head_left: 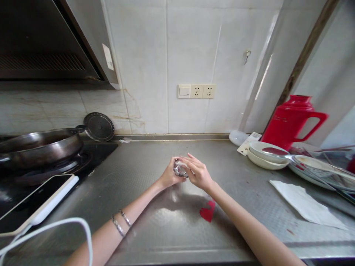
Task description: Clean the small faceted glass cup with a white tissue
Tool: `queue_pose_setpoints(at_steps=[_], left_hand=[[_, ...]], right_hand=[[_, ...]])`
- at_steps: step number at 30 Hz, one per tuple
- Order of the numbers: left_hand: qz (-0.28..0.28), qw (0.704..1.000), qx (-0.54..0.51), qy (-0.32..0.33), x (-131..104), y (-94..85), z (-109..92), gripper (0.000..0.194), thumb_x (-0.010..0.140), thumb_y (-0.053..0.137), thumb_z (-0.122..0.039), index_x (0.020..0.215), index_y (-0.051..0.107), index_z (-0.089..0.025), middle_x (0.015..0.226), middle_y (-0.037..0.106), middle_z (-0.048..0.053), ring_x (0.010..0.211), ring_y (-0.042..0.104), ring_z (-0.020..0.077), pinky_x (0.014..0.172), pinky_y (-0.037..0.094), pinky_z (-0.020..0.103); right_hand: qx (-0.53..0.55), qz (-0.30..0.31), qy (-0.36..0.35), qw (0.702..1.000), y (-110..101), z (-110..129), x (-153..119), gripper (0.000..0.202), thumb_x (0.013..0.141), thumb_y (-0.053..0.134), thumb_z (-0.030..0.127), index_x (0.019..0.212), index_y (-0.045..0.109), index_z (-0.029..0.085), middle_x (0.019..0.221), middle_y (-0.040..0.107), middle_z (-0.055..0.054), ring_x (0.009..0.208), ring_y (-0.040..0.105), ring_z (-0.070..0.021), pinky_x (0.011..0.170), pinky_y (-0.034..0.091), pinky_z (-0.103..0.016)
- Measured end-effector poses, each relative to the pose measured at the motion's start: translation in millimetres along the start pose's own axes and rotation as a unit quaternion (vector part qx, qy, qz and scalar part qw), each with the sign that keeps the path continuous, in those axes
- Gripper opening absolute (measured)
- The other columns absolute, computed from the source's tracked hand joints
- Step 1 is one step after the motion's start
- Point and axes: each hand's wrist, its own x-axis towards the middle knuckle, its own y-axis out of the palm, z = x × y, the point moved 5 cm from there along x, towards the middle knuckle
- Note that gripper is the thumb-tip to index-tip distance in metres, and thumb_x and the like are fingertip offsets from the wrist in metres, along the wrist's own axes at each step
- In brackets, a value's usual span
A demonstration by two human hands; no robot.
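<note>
In the middle of the head view, my left hand [169, 174] is wrapped round a small, round, shiny vessel, like a glass, held above the steel counter. Crumpled white tissue [180, 169] shows at its mouth. From the right, my right hand [200, 173] bends its fingers over the mouth and presses on the tissue. The fingers hide most of the vessel, so its full shape cannot be made out. Below my right wrist, a red heart-shaped patch [208, 211] lies on the counter.
On the left, a pan [39, 146] sits on the stove beside a phone [36, 201] with a white cable [74, 220]. At right stand a red thermos [291, 120], stacked bowls [266, 160], plates with utensils [327, 171] and a white napkin [305, 203]. Wall sockets [196, 91] are behind.
</note>
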Motion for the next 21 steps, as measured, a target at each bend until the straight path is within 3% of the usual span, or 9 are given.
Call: queue_pose_setpoints(at_steps=[5,10,13,19,21], left_hand=[[-0.006,1.0,0.02,-0.012,-1,1.9,-2,0.075,0.046,0.078,-0.007,0.11,0.042,-0.019,0.099,0.059,0.004,0.083,0.058,0.0167,0.069,0.043,0.026],[0.009,1.0,-0.016,0.002,2,0.1,-5,0.073,0.045,0.076,-0.005,0.108,0.041,-0.019,0.099,0.061,0.005,0.086,0.061,0.0211,0.074,0.046,0.032],[0.008,1.0,-0.008,0.01,2,-1.6,-6,0.074,0.044,0.075,-0.006,0.109,0.041,-0.019,0.098,0.06,0.005,0.089,0.06,0.0231,0.076,0.046,0.034],[-0.007,0.999,0.015,-0.038,-2,-0.1,2,0.079,0.04,0.073,-0.002,0.112,0.045,-0.021,0.092,0.058,0.0,0.075,0.054,0.0146,0.058,0.039,0.024],[0.001,0.999,0.011,-0.04,-2,2.1,3,0.078,0.039,0.075,-0.002,0.11,0.046,-0.02,0.094,0.058,0.001,0.077,0.055,0.0152,0.061,0.042,0.024]], right_hand=[[0.012,-0.068,0.088,0.994,0,-10,-5,0.027,0.091,0.046,0.014,0.11,0.063,0.022,0.102,0.072,-0.007,0.096,0.068,-0.0203,0.1,0.048,-0.046],[0.005,0.002,-0.014,1.0,11,16,-2,0.035,0.089,0.045,0.01,0.12,0.058,0.02,0.114,0.068,-0.01,0.117,0.057,-0.022,0.104,0.043,-0.048],[0.013,0.032,-0.067,0.997,11,19,-2,0.036,0.088,0.045,0.008,0.121,0.057,0.018,0.115,0.067,-0.01,0.121,0.054,-0.022,0.106,0.042,-0.048],[0.038,-0.058,0.069,0.995,3,-4,-5,0.032,0.092,0.043,0.015,0.118,0.06,0.024,0.109,0.07,-0.006,0.104,0.066,-0.0208,0.103,0.045,-0.048],[0.034,-0.062,0.063,0.995,4,1,-5,0.032,0.092,0.044,0.015,0.117,0.061,0.024,0.108,0.07,-0.006,0.106,0.065,-0.0213,0.103,0.045,-0.049]])
